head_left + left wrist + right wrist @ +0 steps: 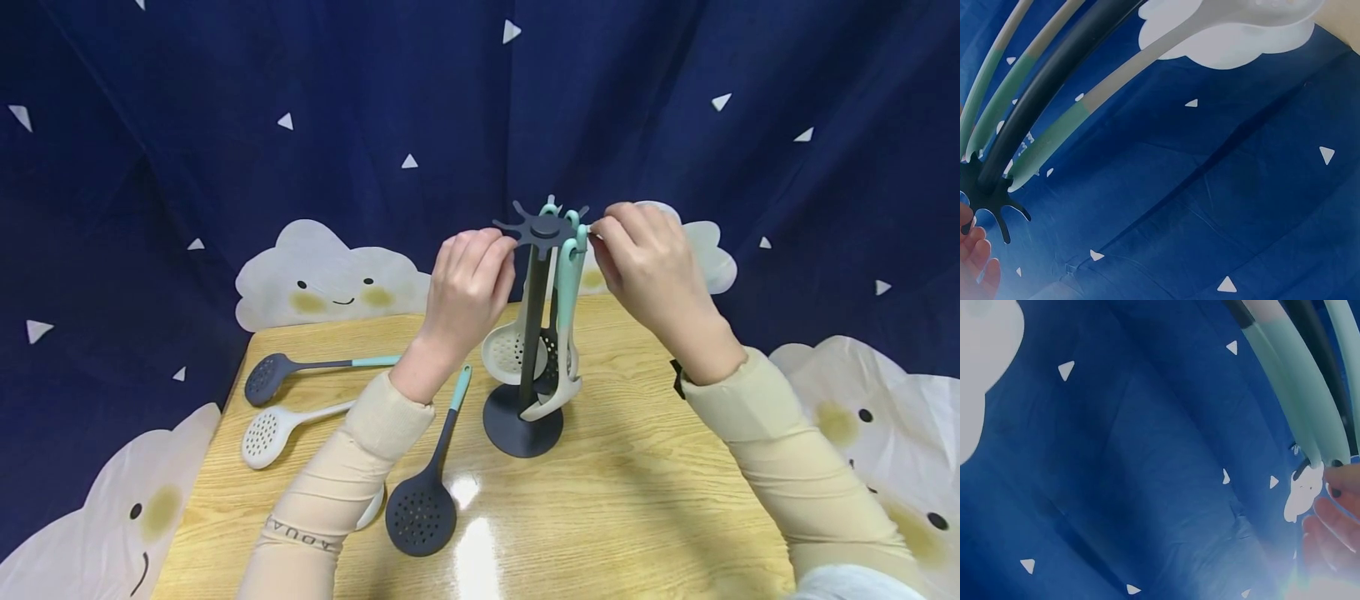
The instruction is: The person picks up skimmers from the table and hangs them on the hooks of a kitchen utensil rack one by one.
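Observation:
A dark utensil rack (522, 421) stands upright on the table, with curved hooks spreading from its top. My left hand (468, 275) pinches one hook on the left side. Across from it, my right hand (651, 260) has thumb and fingers closed at a hook tip beside the mint handles. A pale ladle (553, 402) hangs at the front right of the post. Behind it hang a cream skimmer (504, 353) and a dark perforated utensil (550, 354), partly hidden. In the left wrist view, my fingers (980, 250) curl under the dark hooks.
On the table (637, 467), left of the rack, lie a dark skimmer (422, 517) with a mint handle, a dark slotted spoon (264, 379) and a white skimmer (264, 437). Another white utensil (371, 510) is mostly hidden under my left forearm. A blue curtain (420, 100) hangs behind.

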Demonstrator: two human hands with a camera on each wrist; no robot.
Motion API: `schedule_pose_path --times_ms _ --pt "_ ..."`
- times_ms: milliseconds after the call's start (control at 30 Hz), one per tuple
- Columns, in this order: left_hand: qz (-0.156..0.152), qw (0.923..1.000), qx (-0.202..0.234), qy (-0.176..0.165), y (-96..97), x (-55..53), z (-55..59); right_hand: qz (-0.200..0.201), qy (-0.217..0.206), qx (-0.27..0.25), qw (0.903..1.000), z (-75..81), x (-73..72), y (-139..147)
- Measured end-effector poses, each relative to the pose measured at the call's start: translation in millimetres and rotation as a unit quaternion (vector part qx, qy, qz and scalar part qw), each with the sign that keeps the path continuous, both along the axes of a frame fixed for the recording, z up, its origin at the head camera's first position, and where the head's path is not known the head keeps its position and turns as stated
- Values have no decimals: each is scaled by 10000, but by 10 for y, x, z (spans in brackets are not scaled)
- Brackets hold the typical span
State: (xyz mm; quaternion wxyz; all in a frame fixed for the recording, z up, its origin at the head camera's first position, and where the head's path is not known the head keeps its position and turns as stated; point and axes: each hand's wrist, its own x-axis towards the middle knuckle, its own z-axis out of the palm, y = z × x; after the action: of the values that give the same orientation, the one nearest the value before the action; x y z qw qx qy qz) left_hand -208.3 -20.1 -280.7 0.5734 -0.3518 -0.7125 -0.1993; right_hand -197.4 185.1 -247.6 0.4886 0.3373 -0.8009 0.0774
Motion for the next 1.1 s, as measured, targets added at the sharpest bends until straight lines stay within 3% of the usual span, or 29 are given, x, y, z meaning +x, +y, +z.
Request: schedule_pose_path --times_ms 300,500,700,800,900,967,1033,1100 --pt "80 10000 38 -14 -5 10 -11 -186 -10 554 9983 67 44 3" --pt "-90 9987 136 -476 -13 54 -55 -224 -95 716 9971 87 64 -3" --pt "-493 9921 569 -1004 -69 12 -236 -203 -180 674 9974 87 75 -18" --pt "-479 9865 776 -1363 -124 -76 -390 -200 -259 662 9973 83 79 -20" --pt "-244 9764 813 -1985 -189 -190 -584 -147 -263 603 9977 82 73 -25" --pt "18 9640 712 -2563 -234 -270 -730 -121 -261 588 9979 82 70 -30" --pt "278 9431 529 -3270 -278 -338 -881 -96 -271 585 9979 83 70 -36" --pt "508 9159 312 -3970 -314 -394 -1041 -104 -301 617 9976 87 76 -40"
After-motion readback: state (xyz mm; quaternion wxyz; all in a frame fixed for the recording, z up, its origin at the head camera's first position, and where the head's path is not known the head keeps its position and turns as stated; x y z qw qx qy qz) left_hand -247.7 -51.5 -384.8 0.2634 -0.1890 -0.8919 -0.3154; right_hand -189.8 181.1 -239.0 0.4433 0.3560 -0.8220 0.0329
